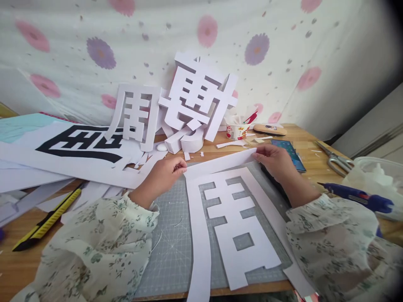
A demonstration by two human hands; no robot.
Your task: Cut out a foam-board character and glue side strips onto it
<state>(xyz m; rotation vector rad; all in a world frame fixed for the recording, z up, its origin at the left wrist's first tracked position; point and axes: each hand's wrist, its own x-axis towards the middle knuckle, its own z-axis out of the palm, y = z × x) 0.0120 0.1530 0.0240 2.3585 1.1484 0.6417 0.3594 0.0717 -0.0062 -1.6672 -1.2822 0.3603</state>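
A white paper strip (220, 162) runs along the top edge of a large cut-out white character (233, 222), which lies on a grey cutting mat (171, 247). At the strip's right end, my right hand (277, 161) pinches it between thumb and fingers. My left hand (165, 176) is at the strip's left end, by the character's top left corner, with its thumb and fingertips pressed together on the strip's end. The character's lower left leg reaches past the mat's front edge.
Behind stand white three-dimensional characters (195, 96). At left lie a printed black character sheet (85, 142), paper scraps and a yellow cutter (50, 218). At right are a paper cup (236, 131), phone (288, 154), scissors (336, 158), blue glue gun (359, 197) and clear tub (390, 167).
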